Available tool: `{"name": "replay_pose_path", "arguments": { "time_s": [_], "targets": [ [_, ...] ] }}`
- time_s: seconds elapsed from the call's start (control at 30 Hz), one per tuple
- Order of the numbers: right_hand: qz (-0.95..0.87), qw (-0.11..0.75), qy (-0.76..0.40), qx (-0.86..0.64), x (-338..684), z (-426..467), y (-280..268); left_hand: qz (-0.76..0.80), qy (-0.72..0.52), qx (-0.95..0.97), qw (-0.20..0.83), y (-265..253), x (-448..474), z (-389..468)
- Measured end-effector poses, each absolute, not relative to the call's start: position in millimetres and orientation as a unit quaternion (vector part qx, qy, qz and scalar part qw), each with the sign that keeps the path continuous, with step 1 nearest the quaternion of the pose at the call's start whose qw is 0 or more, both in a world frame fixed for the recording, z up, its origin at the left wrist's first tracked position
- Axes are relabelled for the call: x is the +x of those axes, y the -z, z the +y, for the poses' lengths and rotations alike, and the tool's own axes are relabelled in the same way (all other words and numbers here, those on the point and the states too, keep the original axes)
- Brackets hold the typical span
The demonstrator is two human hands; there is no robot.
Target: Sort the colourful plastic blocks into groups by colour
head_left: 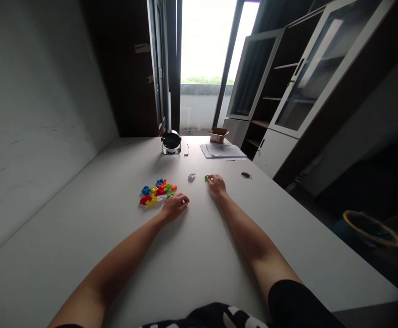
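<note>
My right hand (pixel 217 184) reaches out over the white table, its fingers closed on a small green plastic piece (pixel 206 177) at the tabletop. Left of it lies a small white piece or two (pixel 191 177), apart from both hands. My left hand (pixel 175 206) rests lower down with loosely curved fingers, a gap showing between them, and nothing visible in it. Right behind that hand is a loose pile of coloured plastic pieces: blue (pixel 146 190), red (pixel 145 199), yellow (pixel 150 202), orange (pixel 173 187) and green (pixel 167 187). The left hand hides part of the pile's near side.
Toward the back of the white table (pixel 126 159) stand a round black lamp-like device (pixel 171 142), a stack of papers (pixel 223 151) and an open cardboard box (pixel 218 135). A round cable hole (pixel 245 175) is at the right. Glass-door cabinets (pixel 308 77) stand beyond the right edge.
</note>
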State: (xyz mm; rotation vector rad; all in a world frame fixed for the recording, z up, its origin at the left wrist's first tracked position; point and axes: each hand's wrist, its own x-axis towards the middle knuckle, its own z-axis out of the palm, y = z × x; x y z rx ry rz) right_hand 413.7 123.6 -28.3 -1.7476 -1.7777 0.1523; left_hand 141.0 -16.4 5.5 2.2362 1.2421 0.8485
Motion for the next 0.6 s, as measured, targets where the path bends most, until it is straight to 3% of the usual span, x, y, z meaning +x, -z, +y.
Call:
{"name": "replay_pose_path", "arguments": {
  "time_s": [0.6],
  "targets": [
    [-0.752, 0.213, -0.047, -0.622, 406.8, 115.7, 25.0, 0.455, -0.296, 0.813, 0.210, -7.8, 141.5, -17.0]
  ]
}}
